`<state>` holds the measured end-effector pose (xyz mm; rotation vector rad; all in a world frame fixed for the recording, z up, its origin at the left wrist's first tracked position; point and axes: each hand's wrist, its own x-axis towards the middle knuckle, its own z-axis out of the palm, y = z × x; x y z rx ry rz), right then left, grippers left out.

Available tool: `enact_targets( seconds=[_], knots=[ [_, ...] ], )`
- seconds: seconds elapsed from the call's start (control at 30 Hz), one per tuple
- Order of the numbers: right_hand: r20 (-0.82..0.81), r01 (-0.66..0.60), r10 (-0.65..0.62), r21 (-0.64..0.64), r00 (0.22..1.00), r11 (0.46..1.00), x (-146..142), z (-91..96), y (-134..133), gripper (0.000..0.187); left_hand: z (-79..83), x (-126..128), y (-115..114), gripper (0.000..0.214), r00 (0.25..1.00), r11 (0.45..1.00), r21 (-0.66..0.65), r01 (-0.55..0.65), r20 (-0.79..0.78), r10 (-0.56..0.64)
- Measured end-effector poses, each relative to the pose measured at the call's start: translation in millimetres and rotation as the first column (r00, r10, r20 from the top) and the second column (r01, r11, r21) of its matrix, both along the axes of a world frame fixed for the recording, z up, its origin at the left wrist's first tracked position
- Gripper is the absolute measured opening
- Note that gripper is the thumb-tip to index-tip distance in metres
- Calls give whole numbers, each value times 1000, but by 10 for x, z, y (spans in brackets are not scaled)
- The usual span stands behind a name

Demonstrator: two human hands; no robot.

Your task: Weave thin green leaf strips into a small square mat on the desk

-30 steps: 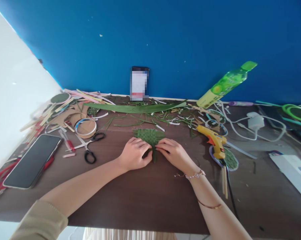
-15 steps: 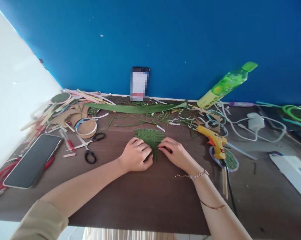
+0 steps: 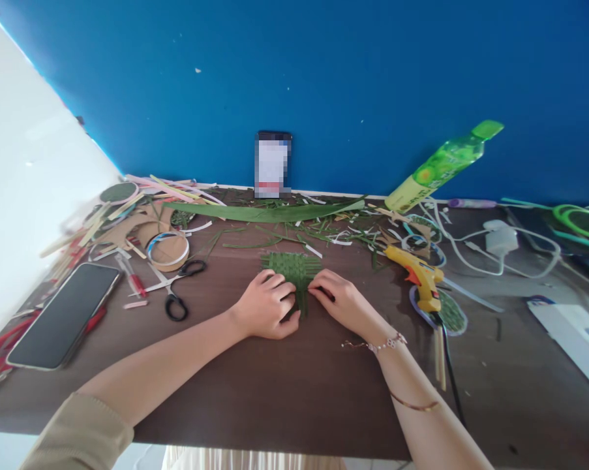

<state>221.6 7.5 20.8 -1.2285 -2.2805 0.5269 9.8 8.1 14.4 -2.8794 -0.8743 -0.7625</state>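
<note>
A small woven piece of green leaf strips point(image 3: 290, 264) lies flat on the dark table, with loose strip ends at its sides and front. My left hand point(image 3: 269, 305) covers its lower left part, fingers curled and pressing on the weave, thumb a little apart from them near the front strips. At the right edge, my right hand point(image 3: 342, 301) pinches with thumb and forefinger at a leaf strip end; the tips partly hide what they hold. Several lengthwise strips run toward me between both hands.
Scissors point(image 3: 173, 287), a tape roll point(image 3: 167, 252) and a phone point(image 3: 65, 316) lie to the left. A yellow glue gun point(image 3: 419, 277) is at the right. Behind stretch a long leaf point(image 3: 269, 213) and scraps. A bottle point(image 3: 445, 167) and another phone point(image 3: 272, 164) lean against the blue wall.
My left hand's fingers have shifted slightly and its thumb has moved apart from the forefinger. My right hand and the woven piece are nearly where they were.
</note>
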Motion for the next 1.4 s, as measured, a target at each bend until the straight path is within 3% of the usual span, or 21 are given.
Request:
enact_targets(
  seconds=[0.3,0.6,1.03,1.4],
  knots=[
    [-3,-15,15,78,1000,997,12,-7,-9,13,7,-26,-16,30,999,1000,-14,9,-38,-9],
    [14,-3,2,90,1000,996,35,-8,-16,9,114,-70,21,28,986,999,-43,29,-163,-35],
    [14,-9,8,101,1000,995,42,-27,-8,12,111,-71,35,31,993,990,-143,-4,-117,-13],
    [13,-8,7,94,1000,996,40,-24,-8,11,65,-72,49,29,998,995,-99,-2,-69,-5]
  ],
)
